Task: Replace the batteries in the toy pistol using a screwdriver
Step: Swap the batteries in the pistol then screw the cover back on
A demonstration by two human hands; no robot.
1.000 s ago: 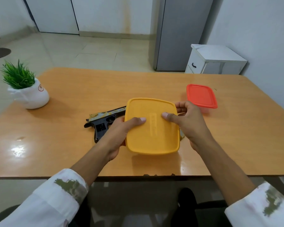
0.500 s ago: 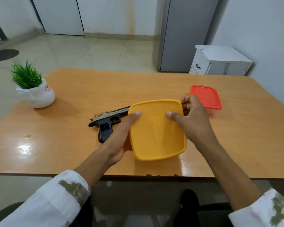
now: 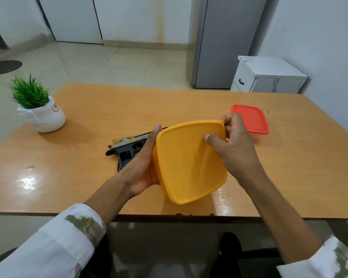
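Observation:
A yellow lidded plastic box (image 3: 189, 163) is held tilted above the table's near edge. My left hand (image 3: 143, 163) cups its left side and underside. My right hand (image 3: 233, 143) grips its far right corner at the lid's tab, thumb pressed on the lid. The black toy pistol (image 3: 127, 149) with a camouflage slide lies flat on the wooden table (image 3: 88, 177) just left of the box, its muzzle end hidden behind my left hand and the box. No screwdriver or batteries are visible.
A box with a red lid (image 3: 251, 119) sits on the table behind my right hand. A potted green plant (image 3: 38, 111) in a white pot stands at the table's far left. A white cabinet (image 3: 267, 77) and grey fridge (image 3: 223, 41) stand beyond the table.
The yellow box has been lifted and tilted from flat to steeply angled, its left edge raised. My right hand shifted to the far right corner tab; my left hand slid under the side.

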